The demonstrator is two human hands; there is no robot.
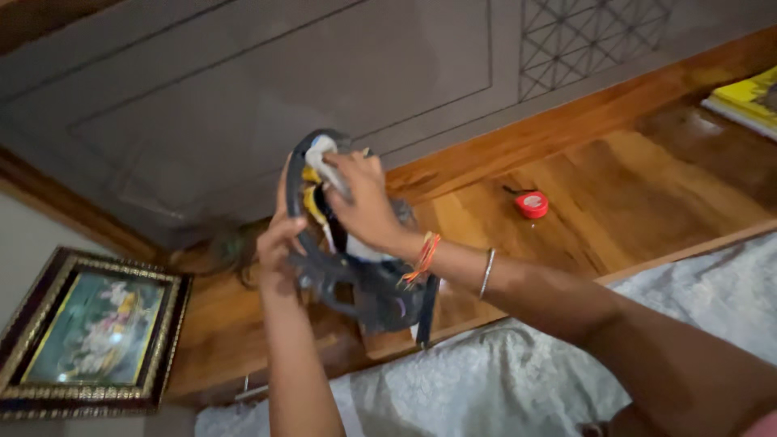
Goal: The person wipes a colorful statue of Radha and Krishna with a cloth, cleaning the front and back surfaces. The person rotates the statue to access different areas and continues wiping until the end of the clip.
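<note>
Gripping the dark curved figurine (356, 283) by its outer rim, the left hand (278, 251) was closed around the arc on the near left side, thumb and fingers wrapped over the edge. The right hand (364, 202) was clenched on a pale cloth (322, 158), pressing it against the upper part of the figurine's ring, where yellow patches showed beside the dark surface. The figurine was held up in the air between both hands, above the polished wooden ledge (631, 186) and just in front of the grey panelled headboard (243, 89). Orange threads and a thin metal bangle (486, 273) sat on the right wrist. A small red round object (532, 204) lay on the ledge, well apart from the hands to the right. A yellow book (749, 99) rested at the far right end of the ledge. A gold-framed picture (89, 332) stood at the lower left, and a white patterned bedspread (502, 372) covered the area beneath the arms.
</note>
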